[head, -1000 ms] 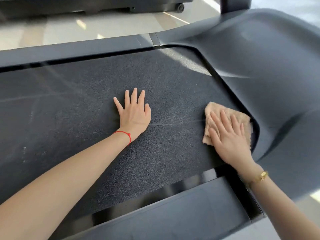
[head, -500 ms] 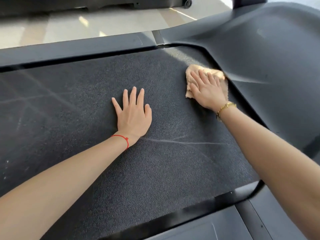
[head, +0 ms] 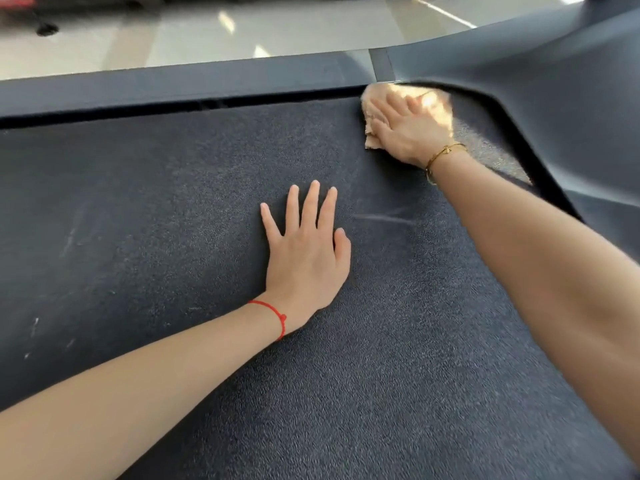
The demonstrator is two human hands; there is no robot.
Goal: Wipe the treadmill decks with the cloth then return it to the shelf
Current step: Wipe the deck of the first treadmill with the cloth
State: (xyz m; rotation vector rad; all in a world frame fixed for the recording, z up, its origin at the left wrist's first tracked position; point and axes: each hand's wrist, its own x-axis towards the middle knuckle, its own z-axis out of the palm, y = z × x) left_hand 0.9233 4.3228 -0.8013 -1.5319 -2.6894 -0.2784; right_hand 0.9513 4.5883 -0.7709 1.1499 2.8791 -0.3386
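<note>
Now pushing cloth [head: 372, 114] farther up deck [head: 207, 202] under flat right hand [head: 412, 133], left hand [head: 306, 258] flat, bracing; wiping ongoing.

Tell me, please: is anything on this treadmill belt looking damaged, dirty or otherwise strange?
No damage shows. The treadmill belt carries pale scuff streaks at its left side and one thin light line beside the left hand. The right hand presses the cloth in the far corner; that part is blurred.

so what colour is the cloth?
Light tan/beige cloth, under the right hand on the dark treadmill belt. Head view, slightly motion-blurred.
</note>
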